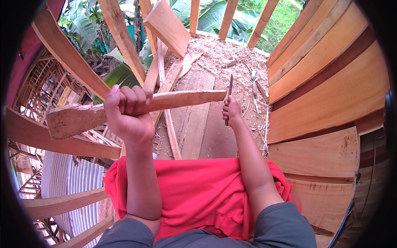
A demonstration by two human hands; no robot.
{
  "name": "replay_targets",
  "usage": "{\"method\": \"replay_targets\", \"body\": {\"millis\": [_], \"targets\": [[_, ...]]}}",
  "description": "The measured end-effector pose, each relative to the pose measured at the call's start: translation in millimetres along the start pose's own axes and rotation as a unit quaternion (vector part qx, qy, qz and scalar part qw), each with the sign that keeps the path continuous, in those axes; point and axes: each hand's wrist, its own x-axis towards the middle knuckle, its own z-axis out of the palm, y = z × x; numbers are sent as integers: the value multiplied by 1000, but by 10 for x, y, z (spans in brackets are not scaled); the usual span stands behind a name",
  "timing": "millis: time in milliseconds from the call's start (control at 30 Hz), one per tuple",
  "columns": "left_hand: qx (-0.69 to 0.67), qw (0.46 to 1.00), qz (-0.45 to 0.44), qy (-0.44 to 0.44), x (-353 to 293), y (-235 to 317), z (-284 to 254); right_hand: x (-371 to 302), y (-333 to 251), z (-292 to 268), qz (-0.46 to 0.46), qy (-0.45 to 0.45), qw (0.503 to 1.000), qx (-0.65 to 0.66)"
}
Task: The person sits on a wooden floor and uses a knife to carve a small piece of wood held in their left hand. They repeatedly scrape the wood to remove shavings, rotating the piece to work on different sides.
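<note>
My left hand is wrapped round a long, rough piece of wood, raised in front of me. Its broad end points left and its narrower end reaches right. In my right hand is a knife, gripped by its handle with the dark blade upright. The blade stands close to the wood's narrow tip; whether they touch I cannot tell. Red cloth covers my lap.
Wood shavings cover the far part of the plank floor. Another tool with a pale handle lies among them. A thick wooden block leans at the far left. Board walls rise on the right, rails on the left.
</note>
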Motion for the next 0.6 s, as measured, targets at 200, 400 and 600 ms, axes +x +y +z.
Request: {"method": "replay_targets", "body": {"millis": [200,400,600], "targets": [[39,998,-4,-40,12,-81,-55,-248,80,257,-253,-13,901,-352],[116,991,-14,-64,-1,-183,-120,-747,60,603,-139,-101,902,-396],[96,993,-29,-59,38,-251,-127,-569,252,590,38,-149,934,-323]]}}
